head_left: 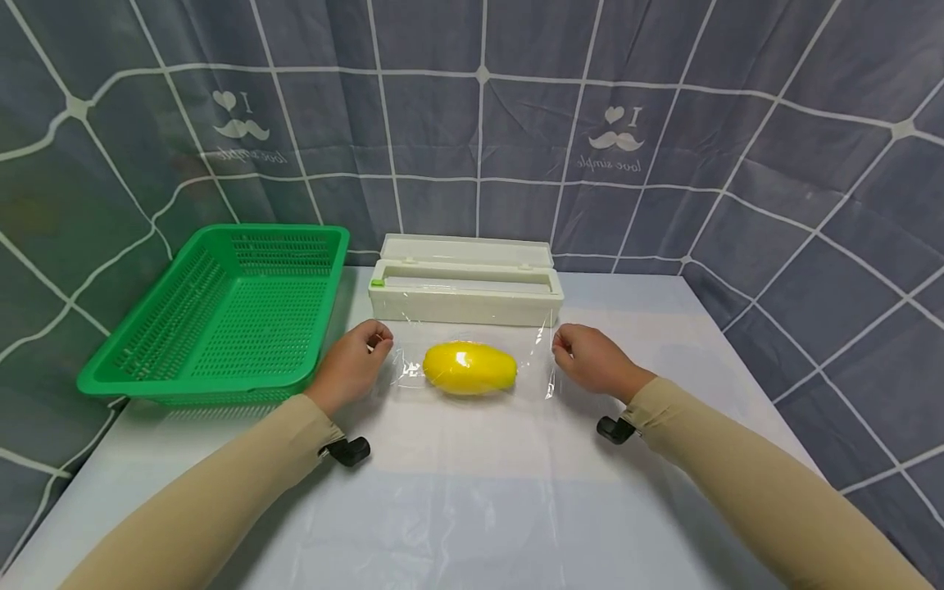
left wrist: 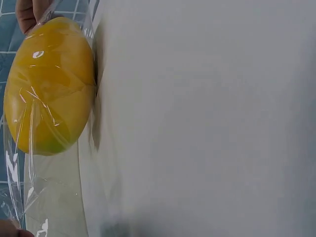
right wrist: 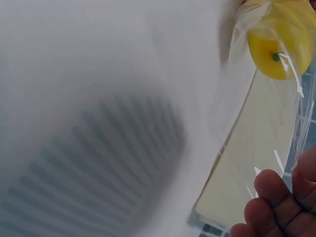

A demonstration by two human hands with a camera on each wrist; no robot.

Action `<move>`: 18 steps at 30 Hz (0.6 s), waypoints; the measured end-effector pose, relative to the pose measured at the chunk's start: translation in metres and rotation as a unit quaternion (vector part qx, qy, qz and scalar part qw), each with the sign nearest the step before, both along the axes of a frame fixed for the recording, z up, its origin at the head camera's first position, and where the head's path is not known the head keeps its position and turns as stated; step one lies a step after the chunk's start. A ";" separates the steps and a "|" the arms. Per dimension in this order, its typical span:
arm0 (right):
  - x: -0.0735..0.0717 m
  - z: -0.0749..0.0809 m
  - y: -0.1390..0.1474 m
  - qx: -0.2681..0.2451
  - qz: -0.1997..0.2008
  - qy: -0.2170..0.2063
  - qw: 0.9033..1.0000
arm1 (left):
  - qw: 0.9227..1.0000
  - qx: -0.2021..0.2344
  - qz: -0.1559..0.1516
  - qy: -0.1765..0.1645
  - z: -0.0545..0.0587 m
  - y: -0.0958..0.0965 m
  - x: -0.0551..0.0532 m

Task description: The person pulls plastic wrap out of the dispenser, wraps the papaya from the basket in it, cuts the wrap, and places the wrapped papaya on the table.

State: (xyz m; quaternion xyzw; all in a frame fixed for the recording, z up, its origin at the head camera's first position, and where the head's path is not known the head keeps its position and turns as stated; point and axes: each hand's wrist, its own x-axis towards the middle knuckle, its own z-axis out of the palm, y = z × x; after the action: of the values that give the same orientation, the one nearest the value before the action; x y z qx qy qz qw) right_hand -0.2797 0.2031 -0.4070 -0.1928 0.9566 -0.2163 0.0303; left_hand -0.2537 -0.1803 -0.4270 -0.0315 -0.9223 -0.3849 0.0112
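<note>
At centre on the white surface (head_left: 472, 508), a yellow fruit (head_left: 469, 370) lies covered by clear film (head_left: 409, 369). Left hand (head_left: 350, 365): fingers pinching the film's left side. Right hand (head_left: 596, 360): fingers pinching its right side. Open white box (head_left: 466, 309) at fruit's far side; green basket (head_left: 199, 385) at left.

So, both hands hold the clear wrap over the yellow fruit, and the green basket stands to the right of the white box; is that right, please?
Not quite: the head view shows the green basket to the left of the white box. The left hand and right hand hold the clear wrap over the yellow fruit.
</note>
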 end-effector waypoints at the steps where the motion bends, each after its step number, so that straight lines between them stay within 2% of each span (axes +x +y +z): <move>1: -0.001 -0.001 0.000 0.004 0.001 -0.003 1.000 | 1.000 -0.002 -0.002 -0.001 -0.001 0.000 0.000; 6: -0.004 -0.004 -0.003 0.015 0.004 -0.008 1.000 | 1.000 -0.021 -0.008 -0.002 -0.002 0.001 -0.002; 12: -0.005 -0.006 -0.005 0.018 0.004 0.005 1.000 | 0.998 -0.052 -0.026 0.020 -0.004 0.003 -0.007; 18: -0.006 -0.007 -0.005 0.024 0.002 -0.002 1.000 | 0.996 -0.069 -0.040 0.037 -0.004 0.003 -0.009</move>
State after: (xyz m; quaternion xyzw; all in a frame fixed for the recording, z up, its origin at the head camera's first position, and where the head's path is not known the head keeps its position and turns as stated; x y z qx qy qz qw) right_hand -0.2859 0.1981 -0.4142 -0.1936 0.9610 -0.1938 0.0368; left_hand -0.2627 -0.1772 -0.4310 -0.0836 -0.9438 -0.3186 0.0281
